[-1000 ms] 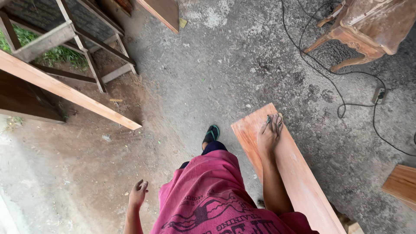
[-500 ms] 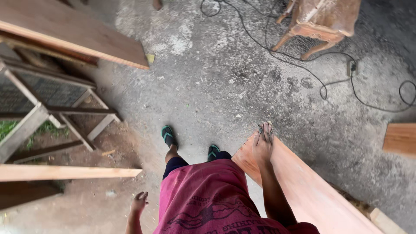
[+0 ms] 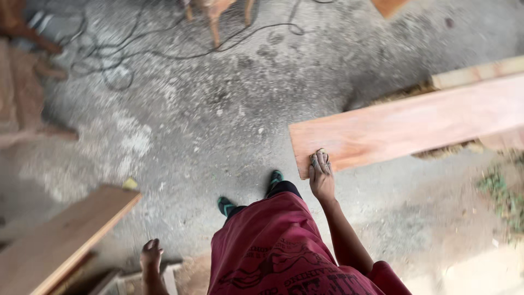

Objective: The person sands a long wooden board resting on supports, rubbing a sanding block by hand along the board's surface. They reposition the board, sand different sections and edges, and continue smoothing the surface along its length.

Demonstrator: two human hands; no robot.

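Note:
My right hand [image 3: 321, 177] grips the near corner of a long reddish wooden plank [image 3: 415, 125], fingers curled over its end. The plank stretches away to the right edge of the view, held above the concrete floor. My left hand [image 3: 150, 254] hangs free at my side at the lower left, fingers loosely curled, holding nothing. Below me I see my dark red shirt [image 3: 284, 251] and my feet in green sandals [image 3: 250, 194] on the floor.
A pale wooden board [image 3: 65, 240] lies at the lower left. A second pale board [image 3: 480, 71] sits behind the plank at the right. Black cables [image 3: 136, 52] trail over the floor near furniture legs [image 3: 215, 16] at the top. Wooden furniture stands blurred at the left edge.
The view has swung round: the plank now runs out to the right instead of ahead. My right hand keeps its hold on the plank's end. The left hand still hangs free.

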